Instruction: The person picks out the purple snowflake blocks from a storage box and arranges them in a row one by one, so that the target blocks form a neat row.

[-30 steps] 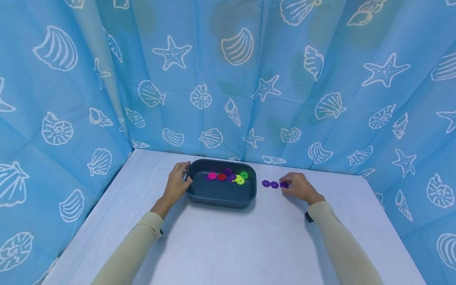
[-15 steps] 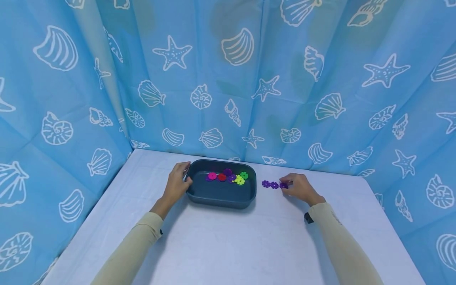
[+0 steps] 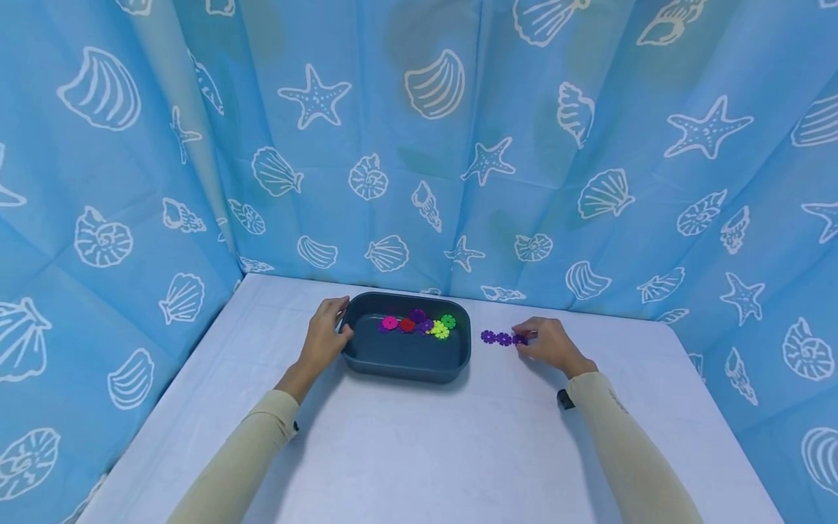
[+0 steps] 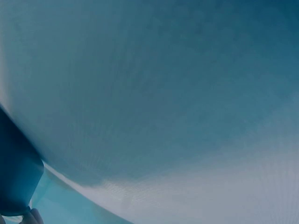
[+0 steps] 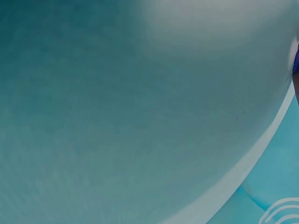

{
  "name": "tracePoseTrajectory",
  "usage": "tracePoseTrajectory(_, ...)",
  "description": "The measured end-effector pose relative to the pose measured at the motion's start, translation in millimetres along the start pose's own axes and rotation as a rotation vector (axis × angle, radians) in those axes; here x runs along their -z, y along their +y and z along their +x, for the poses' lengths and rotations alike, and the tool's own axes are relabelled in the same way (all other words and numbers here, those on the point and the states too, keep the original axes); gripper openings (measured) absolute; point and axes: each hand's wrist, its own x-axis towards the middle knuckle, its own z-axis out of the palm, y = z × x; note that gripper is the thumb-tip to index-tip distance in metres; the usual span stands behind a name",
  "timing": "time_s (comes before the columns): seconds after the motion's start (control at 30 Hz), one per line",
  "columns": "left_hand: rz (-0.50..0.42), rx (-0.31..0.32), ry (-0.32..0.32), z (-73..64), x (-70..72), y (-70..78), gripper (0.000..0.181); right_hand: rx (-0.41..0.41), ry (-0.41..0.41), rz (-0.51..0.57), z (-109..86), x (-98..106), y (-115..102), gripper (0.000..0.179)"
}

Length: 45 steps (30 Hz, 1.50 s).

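In the head view my left hand [image 3: 322, 336] grips the left end of a dark grey plastic tub [image 3: 399, 373]. Inside the tub lie several flower-shaped plastic discs: a pink disc [image 3: 389, 322], a red disc [image 3: 407, 325], a green disc [image 3: 448, 321], yellow ones and purple ones. To the right of the tub, a purple disc [image 3: 487, 337] and a second purple disc [image 3: 503, 339] lie in a row on the table. At the row's right end, my right hand [image 3: 548, 343] pinches a third purple disc [image 3: 519, 340], partly covered by the fingers.
A white cloth covers the table [image 3: 419, 451]. Behind and at both sides hangs a blue curtain [image 3: 393, 211] with white shells and starfish. The left wrist view catches the tub's dark side [image 4: 18, 172]; the right wrist view shows mostly tabletop.
The right hand and its purple disc have shifted very slightly left, closer to the two discs in the row. My left hand and the tub stay put.
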Motion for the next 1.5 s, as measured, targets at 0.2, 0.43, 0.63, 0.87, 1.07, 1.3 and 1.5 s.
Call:
tracePoseTrajectory(0.2, -0.004, -0.007, 0.001, 0.3, 0.6, 0.0, 0.056, -0.017, -0.012, 0.0, 0.6, 6, -5, 0.042)
tracePoseTrajectory(0.43, -0.002, -0.02, 0.007, 0.3, -0.1, -1.6, 0.055, 0.072, 0.036, 0.008, 14.6, 23, -34, 0.04)
tracePoseTrajectory(0.63, -0.01, -0.002, 0.003, -0.3, 0.6, -2.8, 0.055, 0.269, 0.065, -0.025, 37.5, 20, -93, 0.037)
tracePoseTrajectory(0.87, 0.001, 0.005, 0.007, -0.1, 1.3, -1.0, 0.054, 0.495, -0.027, -0.04, 64.6, -5, -159, 0.032)
tracePoseTrajectory(1.07, 0.015, -0.012, 0.011, 1.2, -1.2, -2.5, 0.054, 0.522, -0.195, 0.001, 79.1, -27, -185, 0.033)
tracePoseTrajectory(1.3, 0.003, -0.041, 0.02, 0.5, -1.1, -4.7, 0.054, 0.45, -0.306, -0.105, 84.2, -37, -195, 0.038)
tracePoseTrajectory(1.5, 0.018, -0.039, 0.018, 0.9, 1.0, -5.7, 0.054, 0.439, -0.357, -0.216, 85.8, -40, -201, 0.041)
